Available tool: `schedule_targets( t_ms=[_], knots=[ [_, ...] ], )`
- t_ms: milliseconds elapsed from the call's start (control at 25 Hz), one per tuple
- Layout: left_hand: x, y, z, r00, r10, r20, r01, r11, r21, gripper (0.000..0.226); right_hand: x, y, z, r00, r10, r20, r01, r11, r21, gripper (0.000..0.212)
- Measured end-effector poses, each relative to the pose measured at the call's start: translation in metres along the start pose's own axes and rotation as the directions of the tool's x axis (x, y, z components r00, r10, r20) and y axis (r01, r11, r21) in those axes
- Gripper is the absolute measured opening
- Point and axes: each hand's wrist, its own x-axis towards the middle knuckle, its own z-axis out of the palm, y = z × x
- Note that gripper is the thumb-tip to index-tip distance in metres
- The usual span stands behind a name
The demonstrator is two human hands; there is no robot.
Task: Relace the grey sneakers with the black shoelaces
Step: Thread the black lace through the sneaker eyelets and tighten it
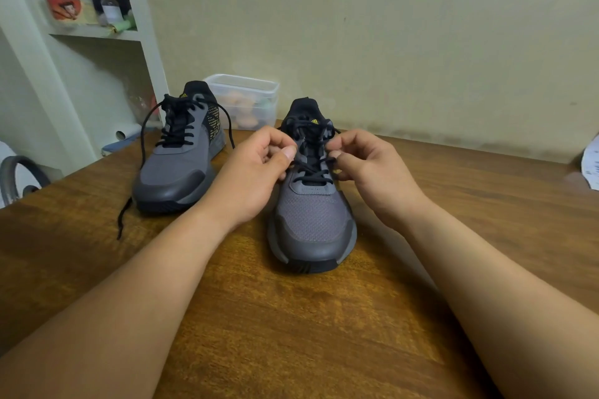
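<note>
While both forearms reach in from the 6 o'clock edge of the head view, the left hand [256, 172] and the right hand [372, 172] meet over the near grey sneaker [312, 223]. This sneaker stands on the wooden table [291, 327] at frame centre, toe toward 6 o'clock.

Left hand: fingers curled, thumb and forefinger pinching the black shoelace [314, 170] at the sneaker's 9 o'clock side.

Right hand: fingers curled, fingertips pinching the same lace at the 3 o'clock side.

The lace crosses the lower eyelets; the upper rows are bunched and cannot be read.

The second grey sneaker [176, 172] stands at 10 o'clock from the first, apart from it. It is laced, and its loose lace end [124, 220] trails onto the table toward 7 o'clock.

A clear plastic container [243, 97] sits at 12 o'clock, behind both sneakers. A white shelf unit [97, 32] occupies the frame's 10 o'clock corner.
</note>
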Motion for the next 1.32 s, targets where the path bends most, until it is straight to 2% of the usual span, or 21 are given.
schedule_targets(
  t_ms=[160, 360, 440, 520, 640, 720, 880, 1000, 1080, 1200, 1320],
  knots=[
    [0.009, 0.007, -0.001, 1.000, -0.009, -0.015, 0.010, 0.998, 0.062, 0.007, 0.003, -0.002, 0.002, 0.999, -0.033, -0.013, 0.031, 0.995, -0.095, 0.003],
    [0.025, 0.029, 0.004, 1.000, -0.012, -0.002, 0.012, 0.924, 0.382, 0.017, 0.009, -0.007, 0.004, 0.998, -0.059, -0.032, 0.047, 0.953, -0.298, 0.011],
    [0.031, 0.032, 0.005, 1.000, -0.001, -0.013, 0.007, 0.892, 0.453, 0.018, 0.011, -0.008, 0.005, 0.998, -0.055, -0.044, 0.037, 0.943, -0.332, 0.013],
    [0.031, 0.030, 0.006, 1.000, -0.018, -0.022, 0.026, 0.913, 0.407, 0.016, 0.012, -0.009, 0.004, 0.999, -0.014, -0.041, 0.002, 0.959, -0.282, 0.016],
    [0.024, 0.020, 0.005, 0.995, -0.095, -0.043, 0.100, 0.988, 0.119, 0.010, 0.009, -0.010, 0.002, 0.996, 0.093, -0.005, -0.093, 0.991, -0.097, 0.015],
    [0.021, 0.013, 0.005, 0.992, -0.120, -0.049, 0.121, 0.992, 0.036, 0.010, 0.008, -0.010, 0.002, 0.995, 0.101, 0.007, -0.101, 0.992, -0.071, 0.015],
    [0.024, 0.013, 0.007, 0.995, -0.084, -0.057, 0.091, 0.985, 0.146, 0.018, 0.009, -0.014, 0.007, 0.999, 0.023, -0.036, -0.032, 0.962, -0.270, 0.019],
    [0.024, 0.017, 0.008, 0.996, -0.059, -0.072, 0.071, 0.980, 0.187, 0.015, 0.011, -0.016, 0.010, 0.998, 0.033, -0.060, -0.049, 0.953, -0.298, 0.019],
    [0.024, 0.015, 0.007, 0.995, -0.075, -0.073, 0.082, 0.991, 0.101, 0.015, 0.010, -0.018, 0.009, 0.994, 0.093, -0.055, -0.102, 0.978, -0.184, 0.015],
    [0.021, 0.014, 0.004, 0.992, -0.126, -0.026, 0.123, 0.989, -0.081, 0.011, 0.008, -0.015, 0.005, 0.975, 0.220, 0.001, -0.220, 0.972, 0.088, 0.008],
    [0.020, 0.011, 0.003, 0.990, -0.143, 0.019, 0.144, 0.980, -0.138, 0.008, 0.009, -0.012, 0.002, 0.961, 0.269, 0.060, -0.275, 0.941, 0.198, 0.009]
  ],
)
